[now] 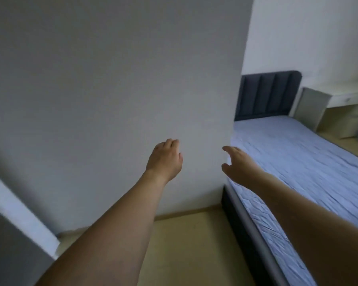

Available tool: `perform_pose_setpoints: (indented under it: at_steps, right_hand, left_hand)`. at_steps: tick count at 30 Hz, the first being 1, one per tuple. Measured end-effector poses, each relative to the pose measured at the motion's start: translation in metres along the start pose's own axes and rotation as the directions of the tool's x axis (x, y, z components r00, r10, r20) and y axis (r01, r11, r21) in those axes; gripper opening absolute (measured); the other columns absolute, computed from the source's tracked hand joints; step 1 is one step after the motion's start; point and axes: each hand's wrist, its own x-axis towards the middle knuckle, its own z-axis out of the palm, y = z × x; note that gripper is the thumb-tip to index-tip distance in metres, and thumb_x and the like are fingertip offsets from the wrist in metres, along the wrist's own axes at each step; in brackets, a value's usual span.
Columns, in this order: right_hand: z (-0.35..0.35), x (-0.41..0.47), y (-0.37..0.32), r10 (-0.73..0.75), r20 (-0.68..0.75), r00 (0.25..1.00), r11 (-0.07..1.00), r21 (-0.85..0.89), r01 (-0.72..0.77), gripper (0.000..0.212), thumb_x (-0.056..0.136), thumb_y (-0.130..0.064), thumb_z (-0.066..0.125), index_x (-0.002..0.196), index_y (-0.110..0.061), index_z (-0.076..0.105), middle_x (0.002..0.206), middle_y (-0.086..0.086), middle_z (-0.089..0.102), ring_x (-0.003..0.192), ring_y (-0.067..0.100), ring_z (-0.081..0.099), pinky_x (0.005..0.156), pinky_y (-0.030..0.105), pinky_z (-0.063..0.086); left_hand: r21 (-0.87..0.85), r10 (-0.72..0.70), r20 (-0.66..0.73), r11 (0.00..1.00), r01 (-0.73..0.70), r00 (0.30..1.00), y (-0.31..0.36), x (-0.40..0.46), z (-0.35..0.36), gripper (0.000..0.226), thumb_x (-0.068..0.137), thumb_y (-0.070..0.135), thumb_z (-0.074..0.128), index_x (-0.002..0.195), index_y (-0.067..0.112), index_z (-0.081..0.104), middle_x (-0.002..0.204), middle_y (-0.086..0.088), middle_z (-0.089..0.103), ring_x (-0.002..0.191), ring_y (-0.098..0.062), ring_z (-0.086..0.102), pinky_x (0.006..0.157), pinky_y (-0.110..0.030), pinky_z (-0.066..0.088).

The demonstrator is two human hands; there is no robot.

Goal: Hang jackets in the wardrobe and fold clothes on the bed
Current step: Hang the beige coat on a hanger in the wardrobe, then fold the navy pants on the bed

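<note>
i see both bare arms stretched forward in front of a big plain white panel [116, 83]. i cannot tell whether this panel is a wall or a wardrobe side, since no handle, seam or hinge shows on it. i take this panel as my landmark.

my left hand [164, 159] hangs in front of the panel's lower right part, back of the hand toward the camera, fingers loosely bent at the tips and holding nothing. whether it touches the panel i cannot tell. my right hand [237, 164] is just off the panel's right edge, fingers spread and fairly straight, thumb apart below, empty too. its outline is soft with blur.

to the right of the panel lies the bed [310, 168], covered by a pale blue quilted sheet with creases. its near corner is hidden behind my right forearm, and its foot end runs out of the bottom of the view. a dark padded headboard [269, 96] stands at the bed's far end, its left part cut off by the panel's edge. what i can see of the sheet carries no clothes.

further right of the panel, past the headboard, a pale desk [339, 100] stands against the far wall, cropped by the frame's edge. below the panel runs a yellowish floor [184, 240]. at the panel's lower left a grey, blurred slab [10, 240] cuts in; i cannot make out what it is.
</note>
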Motion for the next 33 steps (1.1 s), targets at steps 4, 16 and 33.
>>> perform_pose_setpoints:
  at_steps: [4, 16, 33]
  right_hand:
    - [-0.063, -0.046, 0.127, 0.157, -0.055, 0.986, 0.987, -0.008, -0.158, 0.06, 0.094, -0.018, 0.053, 0.15, -0.013, 0.031, 0.154, 0.007, 0.034, 0.138, 0.025, 0.036, 0.111, 0.035, 0.03]
    - [-0.172, -0.138, 0.439, 0.496, -0.086, 0.864, 0.868, 0.021, -0.496, 0.061, 0.095, -0.02, 0.049, 0.151, -0.013, 0.028, 0.155, 0.005, 0.031, 0.141, 0.021, 0.03, 0.112, 0.032, 0.027]
    - [-0.344, -0.144, 0.839, 0.715, -0.082, 0.694, 0.698, 0.115, -0.706, 0.062, 0.09, -0.015, 0.052, 0.148, -0.012, 0.033, 0.153, 0.006, 0.035, 0.141, 0.023, 0.031, 0.108, 0.031, 0.029]
  left_hand:
    - [-0.025, 0.163, 0.06, 0.986, -0.162, 0.985, 0.142, 0.035, 0.05, 0.043, 0.1, 0.026, 0.039, 0.138, 0.007, 0.045, 0.137, -0.014, 0.051, 0.118, -0.031, 0.05, 0.103, -0.039, 0.039]
    - [-0.166, 0.466, 0.216, 0.884, -0.438, 0.858, 0.471, 0.108, 0.206, 0.045, 0.099, 0.03, 0.045, 0.138, 0.007, 0.046, 0.137, -0.013, 0.05, 0.12, -0.033, 0.049, 0.104, -0.038, 0.035]
    - [-0.331, 0.48, 0.431, 0.872, -0.361, 0.764, 0.862, 0.239, 0.386, 0.04, 0.1, 0.028, 0.043, 0.136, 0.01, 0.047, 0.138, -0.012, 0.049, 0.125, -0.031, 0.047, 0.106, -0.036, 0.035]
